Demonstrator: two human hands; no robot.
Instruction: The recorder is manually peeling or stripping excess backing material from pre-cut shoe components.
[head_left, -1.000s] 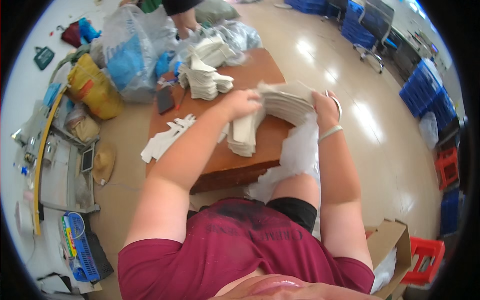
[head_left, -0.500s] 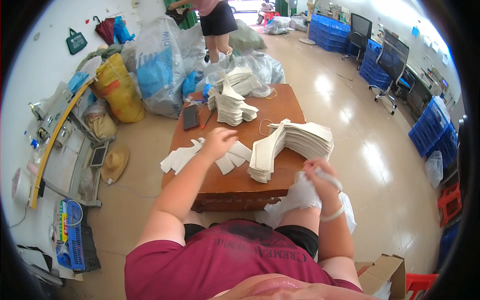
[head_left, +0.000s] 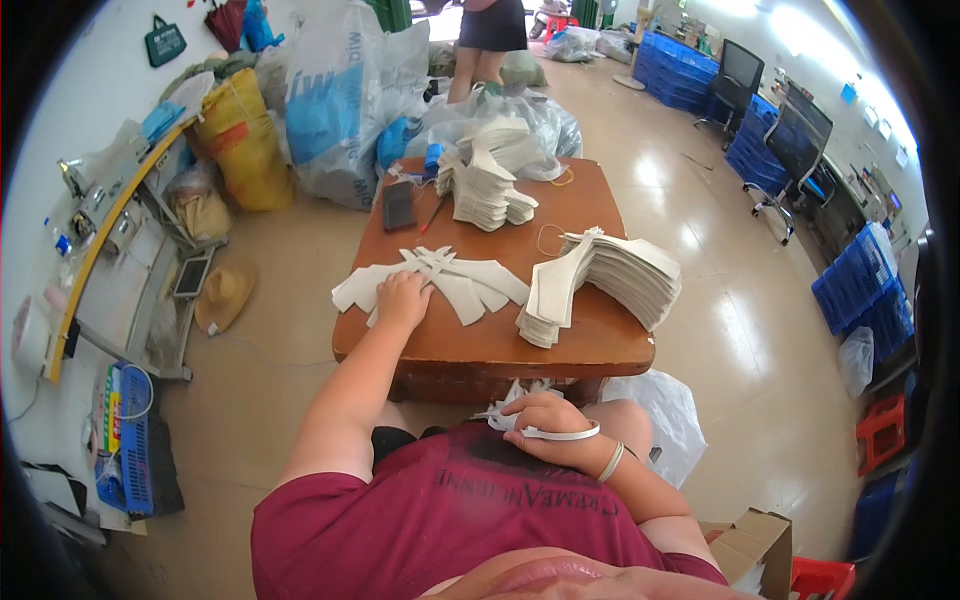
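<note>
On table (head_left: 580,200), white pieces (head_left: 460,294), left hand (head_left: 403,300) touching

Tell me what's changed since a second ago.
The left hand and right hand let go of the nearer stack of pale pieces. The left moved left onto the fanned pieces; the right, holding something white, drew back toward the maroon shirt. The far stack and dark rectangular object stayed put.
</note>
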